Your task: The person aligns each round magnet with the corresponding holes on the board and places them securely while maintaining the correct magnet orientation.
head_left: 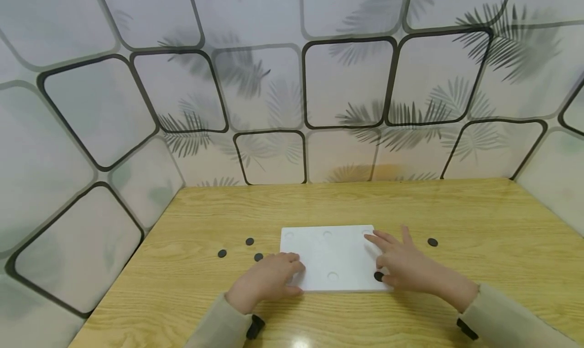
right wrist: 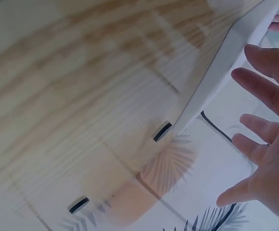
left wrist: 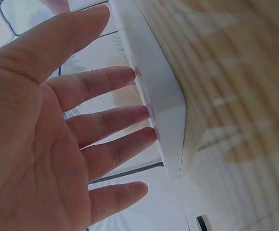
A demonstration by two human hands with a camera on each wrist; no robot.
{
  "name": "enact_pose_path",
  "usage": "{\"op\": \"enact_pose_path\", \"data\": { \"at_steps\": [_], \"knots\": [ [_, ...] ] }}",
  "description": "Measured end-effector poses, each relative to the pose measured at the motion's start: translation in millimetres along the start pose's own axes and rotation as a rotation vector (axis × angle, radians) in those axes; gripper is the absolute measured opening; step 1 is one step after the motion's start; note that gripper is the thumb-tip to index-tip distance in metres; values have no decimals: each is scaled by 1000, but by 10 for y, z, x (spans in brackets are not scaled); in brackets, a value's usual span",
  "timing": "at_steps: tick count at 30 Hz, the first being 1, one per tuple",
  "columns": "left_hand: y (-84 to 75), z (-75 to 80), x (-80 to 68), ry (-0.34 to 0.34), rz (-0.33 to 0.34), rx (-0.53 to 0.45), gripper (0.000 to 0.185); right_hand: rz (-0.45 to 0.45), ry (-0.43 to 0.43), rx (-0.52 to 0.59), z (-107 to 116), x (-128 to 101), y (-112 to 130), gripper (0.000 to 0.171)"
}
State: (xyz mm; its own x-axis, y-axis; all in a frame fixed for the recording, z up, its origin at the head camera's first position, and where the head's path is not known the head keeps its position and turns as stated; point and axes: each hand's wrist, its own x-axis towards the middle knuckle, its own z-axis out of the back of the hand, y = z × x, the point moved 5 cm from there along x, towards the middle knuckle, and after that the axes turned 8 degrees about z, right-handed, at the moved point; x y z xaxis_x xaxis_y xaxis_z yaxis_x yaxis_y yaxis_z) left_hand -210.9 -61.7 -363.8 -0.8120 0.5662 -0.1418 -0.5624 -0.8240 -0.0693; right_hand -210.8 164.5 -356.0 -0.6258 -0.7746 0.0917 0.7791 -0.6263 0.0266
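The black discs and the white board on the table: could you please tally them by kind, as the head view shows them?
Black discs: 5, three left of the board, one at its right near corner, one further right.
White board: 1.
Total: 6.

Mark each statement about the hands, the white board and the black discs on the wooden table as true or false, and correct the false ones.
1. The white board lies flat on the table. True.
2. Three black discs lie to the left of the board. True.
3. The left hand holds a disc in the air. False: it rests at the board's left edge, holding no disc.
4. The right hand is clenched in a fist. False: its fingers are spread.
5. One disc lies alone to the right. True.
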Motion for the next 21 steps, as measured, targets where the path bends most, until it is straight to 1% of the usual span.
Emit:
{"op": "enact_pose_path", "data": {
  "at_steps": [4,9,12,21],
  "knots": [
    [1,-8,0,-1,2,-3,41,-17,-7,21,32,-26,-31,16],
    [2,-13,0,-1,7,-11,41,-5,-58,-38,59,-74,-84,16],
    [2,-16,-1,0,11,-16,41,-11,-79,-44,66,-116,-124,16],
    [-9,-10,2,3,11,-7,40,-69,-114,-33,93,-245,-272,20]
  ]
}}
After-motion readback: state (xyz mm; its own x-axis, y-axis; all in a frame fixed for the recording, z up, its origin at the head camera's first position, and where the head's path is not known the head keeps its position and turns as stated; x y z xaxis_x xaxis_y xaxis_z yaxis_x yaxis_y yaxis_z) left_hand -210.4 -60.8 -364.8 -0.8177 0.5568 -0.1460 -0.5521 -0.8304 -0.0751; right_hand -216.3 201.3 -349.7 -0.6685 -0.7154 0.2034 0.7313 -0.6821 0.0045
